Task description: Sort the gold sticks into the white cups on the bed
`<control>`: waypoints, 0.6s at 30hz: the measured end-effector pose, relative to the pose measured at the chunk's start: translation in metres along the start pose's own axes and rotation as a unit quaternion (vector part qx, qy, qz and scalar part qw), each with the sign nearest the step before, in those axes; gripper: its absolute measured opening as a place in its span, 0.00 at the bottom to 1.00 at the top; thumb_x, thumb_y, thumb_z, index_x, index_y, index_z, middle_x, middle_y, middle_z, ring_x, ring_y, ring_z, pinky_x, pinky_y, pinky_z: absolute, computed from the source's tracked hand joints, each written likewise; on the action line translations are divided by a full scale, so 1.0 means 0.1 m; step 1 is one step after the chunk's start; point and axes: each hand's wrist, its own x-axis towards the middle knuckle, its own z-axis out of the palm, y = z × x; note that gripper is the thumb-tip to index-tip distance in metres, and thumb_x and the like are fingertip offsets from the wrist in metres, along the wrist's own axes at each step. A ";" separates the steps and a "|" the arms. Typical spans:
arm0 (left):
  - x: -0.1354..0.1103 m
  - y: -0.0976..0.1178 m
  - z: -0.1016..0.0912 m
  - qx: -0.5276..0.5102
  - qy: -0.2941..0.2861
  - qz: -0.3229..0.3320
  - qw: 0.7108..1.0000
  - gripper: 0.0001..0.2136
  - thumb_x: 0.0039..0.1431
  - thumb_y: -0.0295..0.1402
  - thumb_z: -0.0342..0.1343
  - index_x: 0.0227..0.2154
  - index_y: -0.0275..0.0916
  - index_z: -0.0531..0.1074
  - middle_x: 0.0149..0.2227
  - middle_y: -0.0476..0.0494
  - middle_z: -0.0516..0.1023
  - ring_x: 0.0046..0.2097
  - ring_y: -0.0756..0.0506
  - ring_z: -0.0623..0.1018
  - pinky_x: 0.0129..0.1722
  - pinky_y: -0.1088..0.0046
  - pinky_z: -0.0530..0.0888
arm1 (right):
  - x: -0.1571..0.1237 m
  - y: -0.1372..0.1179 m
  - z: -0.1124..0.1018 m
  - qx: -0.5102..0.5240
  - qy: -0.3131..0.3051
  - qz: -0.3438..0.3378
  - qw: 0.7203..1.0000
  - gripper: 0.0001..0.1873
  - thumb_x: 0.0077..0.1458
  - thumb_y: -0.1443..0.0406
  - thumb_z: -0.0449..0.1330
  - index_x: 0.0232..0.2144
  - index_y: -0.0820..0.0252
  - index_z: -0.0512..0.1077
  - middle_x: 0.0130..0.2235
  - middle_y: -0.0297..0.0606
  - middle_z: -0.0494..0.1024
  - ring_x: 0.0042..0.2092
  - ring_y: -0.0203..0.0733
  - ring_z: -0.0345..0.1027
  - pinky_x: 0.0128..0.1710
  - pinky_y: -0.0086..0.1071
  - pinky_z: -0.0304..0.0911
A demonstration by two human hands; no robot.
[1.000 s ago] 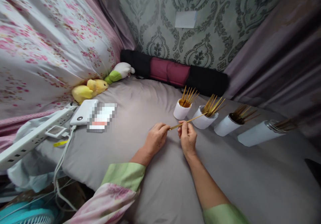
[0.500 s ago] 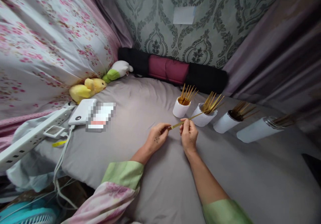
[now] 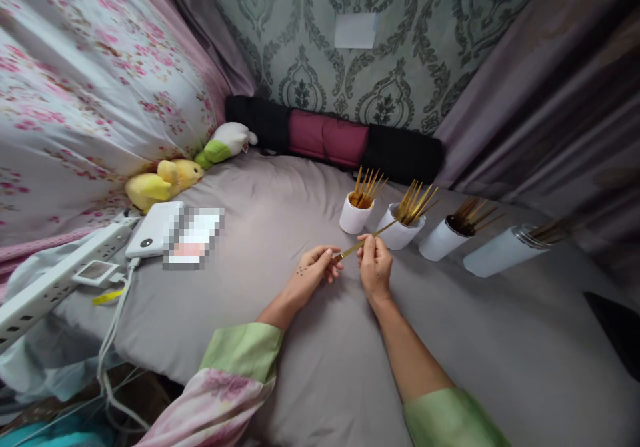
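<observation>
My left hand [image 3: 314,271] and my right hand [image 3: 375,265] hold one thin golden stick [image 3: 350,249] between their fingertips, over a grey sheet [image 3: 280,340]. The left fingers pinch its near end, the right fingers pinch it further along, and its far tip points toward the cups. Just beyond my right hand stand several white cups in a row. The nearest two, a first white cup [image 3: 353,215] and a second white cup [image 3: 399,229], hold bunches of similar golden sticks. A third cup [image 3: 440,237] and a fourth cup [image 3: 500,251] lean to the right with darker sticks.
A black and maroon bolster [image 3: 330,138] lies against the patterned wall. Yellow and green-white plush toys [image 3: 160,181] sit at the left by a floral pillow. A white power bank [image 3: 150,228], a power strip [image 3: 50,283] and cables lie at the left bed edge.
The view has drifted slightly, so everything sits a little further left and up. Both hands keep their hold on the stick, and the left fingers have shifted slightly along it.
</observation>
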 end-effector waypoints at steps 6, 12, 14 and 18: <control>-0.03 0.03 0.02 -0.061 -0.025 -0.058 0.996 0.18 0.50 0.42 0.55 0.38 0.32 0.68 0.26 0.44 0.72 0.23 0.54 0.69 0.20 0.80 0.61 | 0.01 -0.03 -0.02 -0.015 -0.006 -0.016 1.000 0.18 0.57 0.55 0.44 0.31 0.61 0.66 0.21 0.29 0.62 0.22 0.29 0.55 0.22 0.23 0.54; -0.03 0.01 -0.02 -0.109 -0.054 -0.087 0.989 0.15 0.50 0.38 0.55 0.38 0.31 0.68 0.26 0.42 0.72 0.22 0.54 0.69 0.20 0.80 0.61 | 0.02 -0.05 -0.05 -0.030 -0.017 -0.033 0.999 0.17 0.58 0.56 0.44 0.30 0.60 0.66 0.21 0.29 0.62 0.23 0.31 0.56 0.24 0.24 0.55; -0.04 0.02 -0.02 -0.116 -0.058 -0.095 0.987 0.14 0.51 0.36 0.55 0.38 0.30 0.68 0.26 0.42 0.72 0.22 0.54 0.68 0.19 0.80 0.61 | 0.02 -0.06 -0.06 -0.033 -0.025 -0.035 0.999 0.17 0.58 0.56 0.44 0.30 0.60 0.66 0.20 0.29 0.61 0.23 0.31 0.56 0.24 0.24 0.55; -0.06 0.06 -0.01 -0.129 -0.062 -0.113 0.983 0.12 0.51 0.33 0.55 0.37 0.30 0.68 0.26 0.42 0.72 0.22 0.54 0.68 0.19 0.80 0.61 | 0.01 -0.09 -0.07 -0.034 -0.044 -0.034 0.998 0.16 0.58 0.57 0.44 0.30 0.60 0.66 0.20 0.28 0.61 0.22 0.30 0.55 0.23 0.23 0.54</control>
